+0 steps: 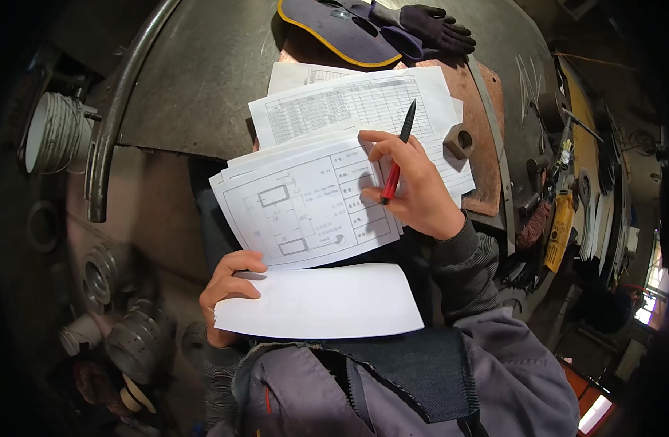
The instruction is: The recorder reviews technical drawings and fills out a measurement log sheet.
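My left hand point(231, 291) is closed on the left edge of a stack of drawing sheets point(276, 233) and a blank white sheet point(320, 302) that is folded over toward me. The top drawing shows two rectangular outlines and a column of table cells at its right. My right hand point(414, 178) holds a red and black pen point(400, 151) across its fingers, tip end unclear. Its fingertips touch the drawing stack's upper right edge. Beyond the stack, printed table sheets point(349, 102) lie on the bench, and a hex nut point(459, 141) rests on their right side.
The metal bench point(196, 80) carries a copper-coloured plate point(487, 167), a flat metal strip point(494, 131), a welding mask point(341, 29) and a dark glove point(436, 29). Thin rods point(527, 84) and tools lie to the right. A bent pipe point(127, 87) borders the left; metal rings point(101, 273) sit below.
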Motion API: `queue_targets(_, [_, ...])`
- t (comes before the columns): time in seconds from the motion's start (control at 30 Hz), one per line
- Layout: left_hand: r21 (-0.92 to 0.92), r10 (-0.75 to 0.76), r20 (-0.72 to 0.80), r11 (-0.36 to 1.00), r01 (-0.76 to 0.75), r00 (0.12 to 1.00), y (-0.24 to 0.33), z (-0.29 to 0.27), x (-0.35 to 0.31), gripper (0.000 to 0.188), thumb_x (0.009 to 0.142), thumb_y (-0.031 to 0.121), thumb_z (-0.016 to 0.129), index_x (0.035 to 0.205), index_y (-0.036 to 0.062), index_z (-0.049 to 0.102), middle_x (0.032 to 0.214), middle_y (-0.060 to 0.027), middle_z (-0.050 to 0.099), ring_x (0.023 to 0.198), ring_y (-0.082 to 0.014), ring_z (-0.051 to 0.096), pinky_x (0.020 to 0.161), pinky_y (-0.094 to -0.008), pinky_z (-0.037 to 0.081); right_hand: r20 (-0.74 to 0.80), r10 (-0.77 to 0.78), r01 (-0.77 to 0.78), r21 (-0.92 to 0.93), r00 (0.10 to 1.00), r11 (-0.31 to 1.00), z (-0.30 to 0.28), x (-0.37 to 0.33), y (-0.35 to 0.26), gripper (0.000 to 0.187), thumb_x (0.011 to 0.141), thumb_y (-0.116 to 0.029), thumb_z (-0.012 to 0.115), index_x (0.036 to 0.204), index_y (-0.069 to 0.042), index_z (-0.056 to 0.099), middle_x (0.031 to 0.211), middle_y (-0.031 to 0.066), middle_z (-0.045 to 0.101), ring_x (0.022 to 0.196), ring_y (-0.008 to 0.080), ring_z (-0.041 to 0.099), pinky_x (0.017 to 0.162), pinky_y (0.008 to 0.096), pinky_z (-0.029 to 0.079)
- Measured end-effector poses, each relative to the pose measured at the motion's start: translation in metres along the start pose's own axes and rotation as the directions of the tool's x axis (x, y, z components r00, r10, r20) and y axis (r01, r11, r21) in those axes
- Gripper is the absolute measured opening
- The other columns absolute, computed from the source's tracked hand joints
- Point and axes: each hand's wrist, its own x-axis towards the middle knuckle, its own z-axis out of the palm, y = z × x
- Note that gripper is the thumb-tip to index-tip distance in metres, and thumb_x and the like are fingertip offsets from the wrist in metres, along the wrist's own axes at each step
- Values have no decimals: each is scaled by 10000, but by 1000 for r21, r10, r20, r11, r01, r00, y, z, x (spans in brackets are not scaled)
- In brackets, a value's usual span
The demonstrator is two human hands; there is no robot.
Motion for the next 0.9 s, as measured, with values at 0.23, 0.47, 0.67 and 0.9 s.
queue_targets(0.23, [-61,-32,-41,998,29,999,-6,1,-2,273,848,288,653,750,76,511,1002,-175,643,1078,-343,567,872,-420,452,32,-53,51,52,998,997,-4,-1,7,423,685,30,762,992,-56,485,1090,67,582,908,255,471,821,341,441])
queue_targets(0.47, [-40,26,-53,999,-28,998,-22,-6,-5,299,887,340,630,760,85,539,1244,-229,546,1269,-351,434,1078,-447,294,127,-43,36,55,991,998,-8,10,3,438,664,32,779,946,-68,459,1199,49,530,919,223,466,813,325,448])
queue_targets(0.67, [-42,-24,-37,999,22,999,-17,-5,-3,308,898,357,615,760,94,535,1280,-235,530,1316,-359,391,1102,-463,264,200,10,-24,64,980,998,-15,20,1,484,656,44,776,1012,-80,472,975,87,466,922,265,484,807,346,477])
queue_targets(0.9, [-58,-68,-30,996,66,997,-14,-3,-2,327,891,372,620,755,95,514,1259,-226,547,1280,-367,438,1078,-464,309,215,19,-4,-72,976,997,-15,24,4,506,644,58,787,1022,-71,476,971,47,478,900,200,486,761,310,483])
